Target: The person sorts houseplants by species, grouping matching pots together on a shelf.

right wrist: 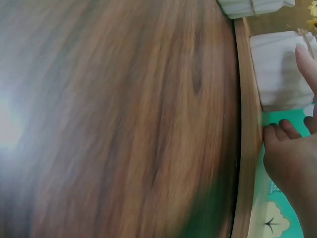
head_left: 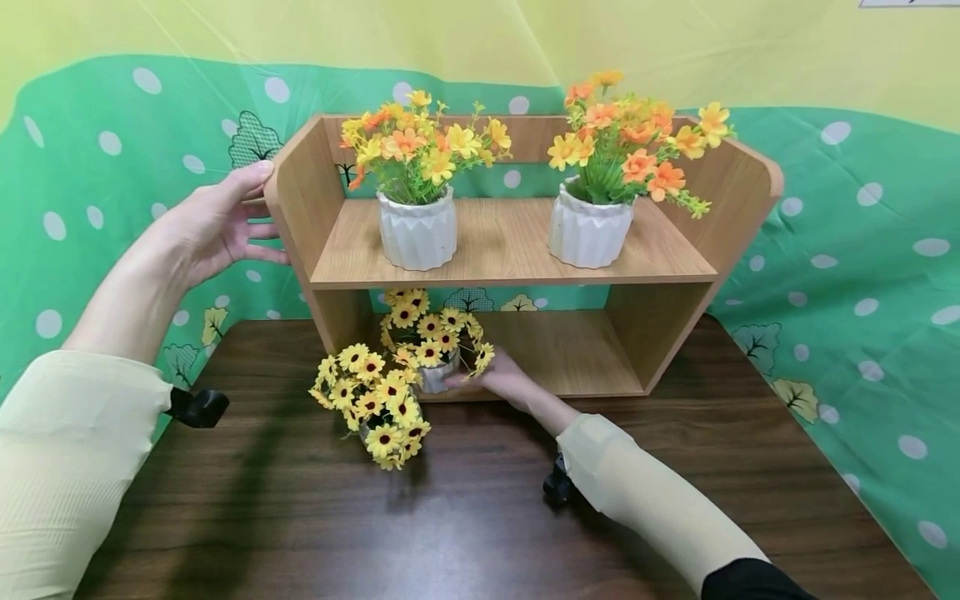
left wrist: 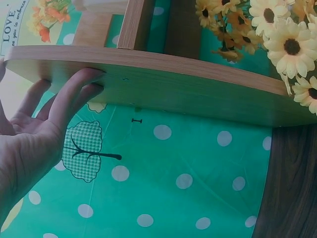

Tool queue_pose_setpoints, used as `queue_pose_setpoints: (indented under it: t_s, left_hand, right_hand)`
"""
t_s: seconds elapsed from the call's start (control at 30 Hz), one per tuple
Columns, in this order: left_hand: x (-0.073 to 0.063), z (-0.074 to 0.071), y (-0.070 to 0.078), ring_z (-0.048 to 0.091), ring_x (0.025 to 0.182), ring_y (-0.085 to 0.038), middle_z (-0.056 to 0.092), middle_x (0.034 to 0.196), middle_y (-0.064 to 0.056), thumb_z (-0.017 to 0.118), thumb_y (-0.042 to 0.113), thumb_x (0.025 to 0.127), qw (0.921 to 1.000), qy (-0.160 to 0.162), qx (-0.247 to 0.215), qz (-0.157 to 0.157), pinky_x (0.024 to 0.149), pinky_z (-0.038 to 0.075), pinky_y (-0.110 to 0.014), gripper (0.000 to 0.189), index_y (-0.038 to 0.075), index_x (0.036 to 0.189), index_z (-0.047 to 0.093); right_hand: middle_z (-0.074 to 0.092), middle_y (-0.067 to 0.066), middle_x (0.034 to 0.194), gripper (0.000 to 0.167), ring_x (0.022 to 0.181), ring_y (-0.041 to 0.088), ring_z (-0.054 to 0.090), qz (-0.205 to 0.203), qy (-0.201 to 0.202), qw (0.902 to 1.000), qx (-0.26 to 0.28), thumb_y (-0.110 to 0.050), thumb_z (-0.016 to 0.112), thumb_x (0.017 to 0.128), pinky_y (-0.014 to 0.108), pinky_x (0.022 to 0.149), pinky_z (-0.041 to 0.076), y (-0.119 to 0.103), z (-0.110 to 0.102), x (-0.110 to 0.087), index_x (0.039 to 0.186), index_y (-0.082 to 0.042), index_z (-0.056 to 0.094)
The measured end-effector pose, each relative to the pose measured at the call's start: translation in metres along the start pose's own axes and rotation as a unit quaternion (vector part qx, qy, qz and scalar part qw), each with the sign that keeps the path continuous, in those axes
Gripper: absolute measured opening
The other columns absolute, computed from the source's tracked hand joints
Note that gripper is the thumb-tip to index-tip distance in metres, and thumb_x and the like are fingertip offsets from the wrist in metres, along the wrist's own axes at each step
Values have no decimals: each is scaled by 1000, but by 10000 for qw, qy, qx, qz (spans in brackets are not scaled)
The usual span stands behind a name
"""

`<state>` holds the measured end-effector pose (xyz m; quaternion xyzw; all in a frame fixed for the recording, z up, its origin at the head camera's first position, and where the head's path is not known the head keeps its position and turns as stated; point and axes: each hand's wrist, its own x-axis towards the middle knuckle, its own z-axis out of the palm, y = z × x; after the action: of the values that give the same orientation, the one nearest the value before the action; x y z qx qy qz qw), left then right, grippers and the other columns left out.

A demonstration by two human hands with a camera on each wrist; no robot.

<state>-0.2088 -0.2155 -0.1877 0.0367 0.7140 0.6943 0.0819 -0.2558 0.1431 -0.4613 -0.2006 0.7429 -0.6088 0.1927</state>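
Note:
My left hand (head_left: 225,221) rests against the outer left side of a wooden shelf (head_left: 480,282), its fingers (left wrist: 74,96) touching the panel with the thumb at the front edge. On the lower board, my right hand (head_left: 498,375) is beside a white pot (right wrist: 282,72) of small yellow daisies (head_left: 431,337). In the right wrist view the thumb overlaps that pot, while the fingers are apart from it. A second bunch of yellow daisies (head_left: 378,404) stands in front at the lower left; its white pot (right wrist: 255,6) is mostly hidden by the blooms in the head view.
Two white ribbed pots, left (head_left: 418,233) and right (head_left: 588,229), stand on the upper board with orange and yellow flowers. The shelf sits at the back of a dark wooden table (head_left: 480,517). A green and yellow dotted cloth (head_left: 862,250) hangs behind.

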Motion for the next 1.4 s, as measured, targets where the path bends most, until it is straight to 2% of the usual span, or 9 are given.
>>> queue_pose_setpoints:
  t_s: [0.07, 0.1, 0.2, 0.37, 0.5, 0.67, 0.87, 1.17, 1.4]
  left_hand:
    - [0, 0, 0, 72, 105, -17, 43, 147, -4, 58, 48, 102, 10000, -16, -25, 15, 75, 65, -47, 61, 29, 155, 34]
    - [-1, -1, 0, 72, 105, -17, 43, 146, -3, 58, 48, 102, 10000, -21, -33, 19, 74, 65, -46, 61, 29, 154, 34]
    - [-1, -1, 0, 72, 105, -17, 43, 146, -4, 58, 47, 102, 10000, -40, -59, 23, 75, 65, -46, 61, 28, 154, 34]
    - [0, 1, 1, 70, 107, -18, 42, 147, -3, 57, 49, 102, 10000, -31, 33, -3, 75, 65, -46, 63, 29, 156, 32]
    - [1, 3, 1, 70, 107, -17, 41, 149, -4, 58, 49, 102, 10000, -21, 61, -12, 74, 65, -46, 62, 30, 156, 33]
    - [0, 2, 1, 72, 105, -17, 40, 151, -4, 58, 48, 102, 10000, -11, 3, -1, 74, 65, -45, 60, 31, 155, 35]
    - [0, 1, 1, 72, 105, -16, 40, 152, -5, 58, 48, 102, 10000, -3, 1, -3, 74, 65, -46, 60, 30, 154, 35]
    - [-1, 0, 0, 70, 107, -16, 41, 149, -3, 57, 50, 102, 9999, 31, 117, -44, 76, 65, -46, 65, 30, 157, 32]
    - [-1, 0, 1, 69, 109, -17, 40, 152, -3, 57, 50, 102, 9999, 34, 84, -53, 75, 65, -45, 61, 32, 155, 33]
  right_hand:
    - [59, 12, 147, 80, 139, 32, 55, 53, 134, 9992, -365, -19, 87, 83, 47, 116, 47, 0, -4, -3, 152, -14, 46]
    - [60, 8, 147, 84, 138, 29, 56, 4, 254, 9964, -814, -24, 90, 79, 45, 116, 47, 0, -6, -5, 151, -15, 48]
    - [58, 7, 150, 92, 140, 29, 54, -53, 353, 9937, -1059, -25, 93, 76, 48, 118, 44, 1, -12, -11, 154, -15, 44]
    - [44, 11, 162, 102, 148, 33, 46, -123, 274, 9972, -678, -16, 90, 78, 47, 122, 38, 4, -18, -22, 161, -11, 31]
    - [33, 13, 167, 106, 152, 35, 38, -69, 168, 9982, -580, -18, 90, 79, 45, 125, 33, 7, -21, -31, 162, -8, 26]
    - [33, 20, 166, 111, 152, 38, 38, 141, -32, 9990, -433, -21, 90, 79, 46, 124, 34, 8, -20, -40, 163, -3, 20]
    - [39, 21, 162, 103, 151, 37, 40, 81, -186, 9990, -391, -17, 89, 81, 47, 124, 34, 7, -17, -50, 161, -3, 26]
    - [51, 14, 156, 88, 148, 31, 46, -498, -557, 9927, -943, -22, 89, 81, 50, 124, 35, 4, -8, -63, 154, -3, 43]
    - [53, 11, 155, 86, 146, 26, 49, -851, -927, 9869, -1012, -16, 89, 81, 45, 125, 35, 3, 6, -66, 154, -6, 45]
